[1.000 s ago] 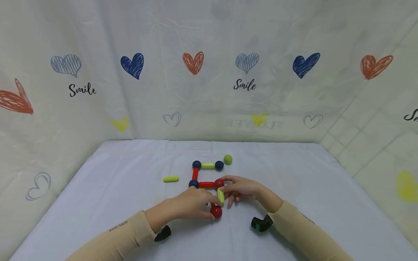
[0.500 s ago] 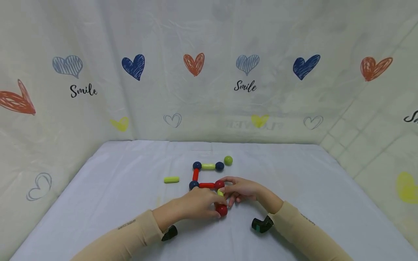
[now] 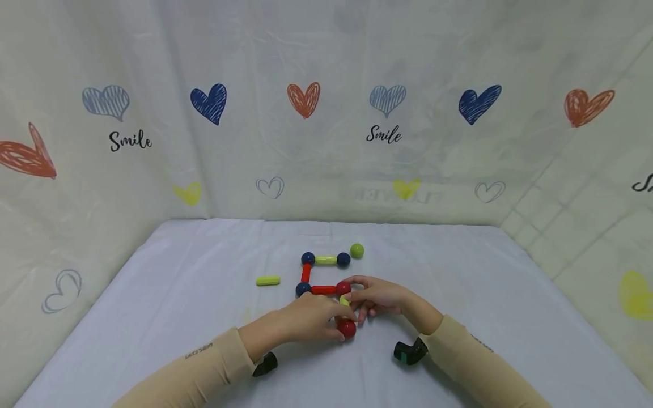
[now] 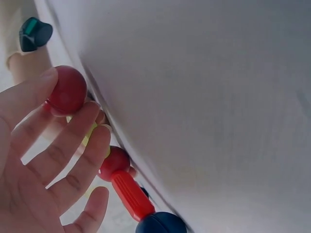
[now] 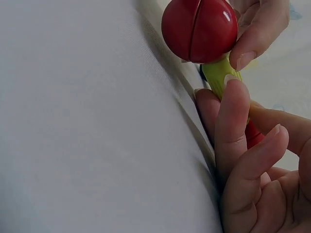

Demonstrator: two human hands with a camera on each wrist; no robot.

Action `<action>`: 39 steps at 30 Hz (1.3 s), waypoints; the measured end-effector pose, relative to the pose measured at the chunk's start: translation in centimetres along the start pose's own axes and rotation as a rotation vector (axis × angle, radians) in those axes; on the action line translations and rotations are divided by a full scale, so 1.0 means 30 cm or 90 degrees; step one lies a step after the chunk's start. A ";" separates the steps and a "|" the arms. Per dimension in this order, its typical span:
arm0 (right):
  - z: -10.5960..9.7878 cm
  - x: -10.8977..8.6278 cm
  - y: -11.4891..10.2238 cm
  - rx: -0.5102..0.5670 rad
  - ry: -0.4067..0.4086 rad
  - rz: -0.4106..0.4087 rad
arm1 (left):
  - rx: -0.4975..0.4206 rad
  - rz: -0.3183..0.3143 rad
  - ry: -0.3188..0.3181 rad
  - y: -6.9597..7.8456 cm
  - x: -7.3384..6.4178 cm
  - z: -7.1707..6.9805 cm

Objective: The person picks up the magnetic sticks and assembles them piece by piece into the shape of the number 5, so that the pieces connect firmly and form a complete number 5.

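Observation:
My left hand (image 3: pixel 301 320) pinches a red ball (image 3: pixel 347 328) between thumb and fingers; the left wrist view shows this red ball (image 4: pixel 69 92) up close. Against it stands one end of a yellow-green rod (image 5: pixel 216 75), partly covered by fingers. My right hand (image 3: pixel 380 296) grips that rod, with its index finger on a second red ball (image 3: pixel 343 288) at the rod's far end. From this ball a red rod (image 3: pixel 323 289) runs left to a navy ball (image 3: pixel 303 289). Another red rod (image 3: pixel 305 273) leads back from there to a navy ball (image 3: pixel 308 259).
At the back, a yellow-green rod (image 3: pixel 325 260) joins the navy corner ball to another navy ball (image 3: pixel 343 260). A loose green ball (image 3: pixel 357 250) lies close by, and a loose yellow-green rod (image 3: pixel 267 280) is off to the left. White cloth (image 3: pixel 194 300) covers the table.
My left hand has moved slightly right with the red ball, bringing it up to the near end of the yellow-green rod. My right hand has stayed in place, holding that rod.

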State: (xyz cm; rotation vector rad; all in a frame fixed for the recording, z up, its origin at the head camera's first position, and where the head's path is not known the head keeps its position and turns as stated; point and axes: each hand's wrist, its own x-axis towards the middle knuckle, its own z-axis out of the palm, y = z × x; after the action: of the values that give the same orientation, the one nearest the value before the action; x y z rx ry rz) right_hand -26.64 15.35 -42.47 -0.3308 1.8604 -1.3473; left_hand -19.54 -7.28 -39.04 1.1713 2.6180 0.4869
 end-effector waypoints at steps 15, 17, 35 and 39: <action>0.004 -0.001 -0.006 -0.002 0.008 -0.016 | -0.042 -0.066 0.103 -0.113 -0.089 -0.068; 0.006 0.000 -0.004 -0.004 0.009 -0.014 | -0.057 -0.087 0.125 -0.141 -0.113 -0.084; -0.005 0.004 -0.003 -0.010 0.021 -0.005 | -0.224 -0.303 0.205 -0.417 -0.235 -0.154; -0.005 0.004 -0.003 -0.006 0.028 -0.003 | -0.210 -0.311 0.189 -0.444 -0.231 -0.146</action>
State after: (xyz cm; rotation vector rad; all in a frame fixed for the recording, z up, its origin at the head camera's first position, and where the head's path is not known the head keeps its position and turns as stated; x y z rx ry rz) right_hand -26.83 15.35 -42.43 -0.3133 1.9028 -1.3600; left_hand -25.51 -21.73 -39.70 0.3598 2.7793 0.9934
